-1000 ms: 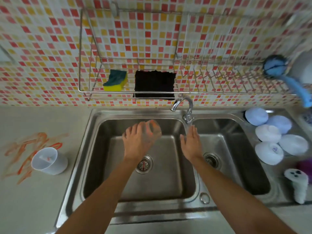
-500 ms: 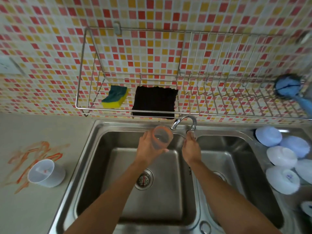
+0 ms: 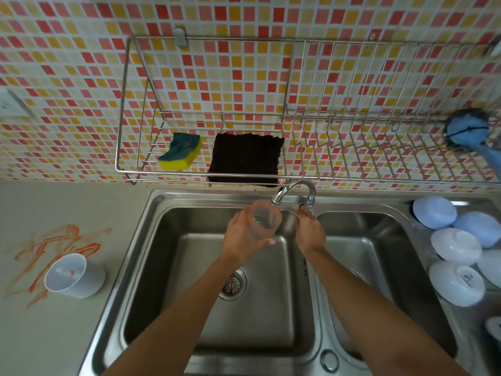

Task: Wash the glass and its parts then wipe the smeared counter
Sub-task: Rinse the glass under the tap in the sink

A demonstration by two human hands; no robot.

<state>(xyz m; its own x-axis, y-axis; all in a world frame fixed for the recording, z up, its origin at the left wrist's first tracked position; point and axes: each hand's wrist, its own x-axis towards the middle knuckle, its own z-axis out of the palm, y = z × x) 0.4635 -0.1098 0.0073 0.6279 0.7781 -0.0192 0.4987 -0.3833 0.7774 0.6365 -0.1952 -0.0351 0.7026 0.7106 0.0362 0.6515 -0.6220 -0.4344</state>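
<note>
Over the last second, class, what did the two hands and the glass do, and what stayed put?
The left hand raised the glass from over the basin up to the faucet spout, gripping it throughout. The right hand moved forward from beside it and took hold of the faucet handle. The white cup, orange smear, sponge and black cloth stayed put.

one glass (image 3: 263,219), two hands — five bowls (image 3: 434,213)

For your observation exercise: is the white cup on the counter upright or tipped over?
Tipped. The white cup lies on its side on the counter, its open mouth facing the camera, amid the orange smears.
</note>
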